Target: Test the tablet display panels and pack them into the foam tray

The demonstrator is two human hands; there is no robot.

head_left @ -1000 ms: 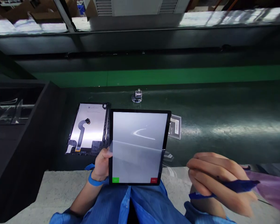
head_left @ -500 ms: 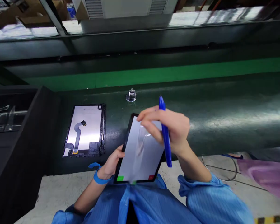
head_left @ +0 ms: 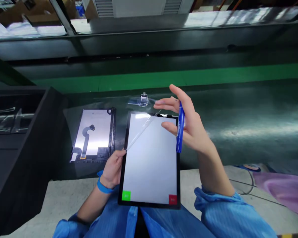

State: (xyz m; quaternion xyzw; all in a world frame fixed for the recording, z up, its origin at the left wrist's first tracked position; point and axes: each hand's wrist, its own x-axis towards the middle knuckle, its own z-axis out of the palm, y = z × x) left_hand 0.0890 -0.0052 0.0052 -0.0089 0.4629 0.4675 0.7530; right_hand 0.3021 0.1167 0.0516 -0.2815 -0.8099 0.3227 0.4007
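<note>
Head view shows a worker's left hand gripping the left edge of a lit tablet at the table's near edge; the right hand, fingers spread, holds a blue pen. Whether it also pinches clear film cannot be told.

Electronics workshop with bare display panel

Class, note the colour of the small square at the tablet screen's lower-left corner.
Bright green; the square on the tablet shows in the head view.
</note>
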